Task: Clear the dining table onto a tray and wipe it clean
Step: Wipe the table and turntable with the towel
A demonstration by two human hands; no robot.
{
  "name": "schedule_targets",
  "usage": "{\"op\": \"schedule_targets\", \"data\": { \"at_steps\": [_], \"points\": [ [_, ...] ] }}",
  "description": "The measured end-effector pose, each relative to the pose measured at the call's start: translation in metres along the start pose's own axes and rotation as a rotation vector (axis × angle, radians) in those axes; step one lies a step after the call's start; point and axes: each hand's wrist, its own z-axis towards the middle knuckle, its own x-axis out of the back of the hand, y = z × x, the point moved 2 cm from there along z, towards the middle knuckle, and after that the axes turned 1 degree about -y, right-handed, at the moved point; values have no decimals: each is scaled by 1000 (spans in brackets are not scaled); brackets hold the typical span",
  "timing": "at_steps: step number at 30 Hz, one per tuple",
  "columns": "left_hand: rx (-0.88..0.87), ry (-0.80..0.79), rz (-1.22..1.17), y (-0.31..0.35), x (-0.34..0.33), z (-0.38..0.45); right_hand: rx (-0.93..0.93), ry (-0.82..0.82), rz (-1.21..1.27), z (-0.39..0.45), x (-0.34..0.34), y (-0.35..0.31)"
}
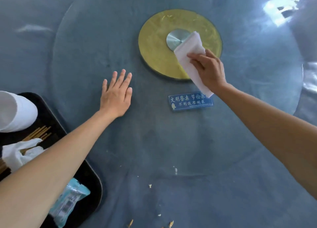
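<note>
While gripped, cloth (190,56) runs toward the hub (176,38).

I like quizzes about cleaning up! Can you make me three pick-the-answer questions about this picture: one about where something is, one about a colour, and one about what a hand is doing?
1. Where is the tray?
A. at the left edge of the table
B. on the yellow disc
C. under the blue sign

2. What colour is the cloth?
A. red
B. white
C. green

3. What is the left hand doing?
A. gripping a cup
B. pinching chopsticks
C. lying flat on the glass

Answers:
1 A: the black tray sits at the left, holding cups, chopsticks and a wipes pack.
2 B: the cloth held by the right hand is white, lying over the yellow disc.
3 C: the left hand rests with fingers straight on the glass, holding nothing.
</note>
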Motion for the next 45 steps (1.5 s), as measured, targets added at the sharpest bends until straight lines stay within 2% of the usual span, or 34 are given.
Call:
{"op": "schedule_targets", "data": {
  "at_steps": [4, 8, 12, 14, 15, 16, 18, 22, 25, 29, 33, 35, 39, 40, 41, 45],
  "points": [
    [-28, 72, 6, -7, -2, 5, -7, -47, -86, 2, -40, -20],
    [-59, 86, -49, -24, 2, 20, 266, -128, -91, -52, -60, -65],
    [-100, 72, -67, -35, 7, 27, 606, -525, 18, -181, -76, -126],
    [-106, 66, -57, -35, 11, 30, 703, -683, 11, -231, -80, -138],
    [-98, 70, -50, -34, 13, 29, 694, -745, 44, -240, -79, -143],
    [-79, 77, -45, -30, 14, 29, 669, -731, 106, -240, -74, -145],
    [-35, 75, -64, -17, 13, 20, 577, -596, 238, -206, -61, -138],
    [31, 13, -165, 28, -9, -20, 397, -101, 105, -66, -13, -93],
    [74, 73, -41, 41, -18, -29, 259, 2, -43, 22, 7, -46],
    [36, 104, 11, 33, -19, -21, 175, -67, -66, 35, -18, -22],
    [19, 105, 18, 20, -22, -13, 216, -82, -15, -50, -56, -54],
    [8, 103, -7, 13, -19, -7, 319, -248, 114, -117, -69, -80],
    [-9, 89, -23, 2, -13, -2, 649, -779, 122, -238, -71, -121],
    [-20, 79, -27, 0, -12, 0, 731, -803, 154, -253, -62, -122],
    [-31, 71, -28, -2, -11, 3, 783, -749, 196, -256, -52, -122],
    [-68, 57, -18, -17, -2, 12, 620, -314, 217, -177, -13, -104]
  ]
}}
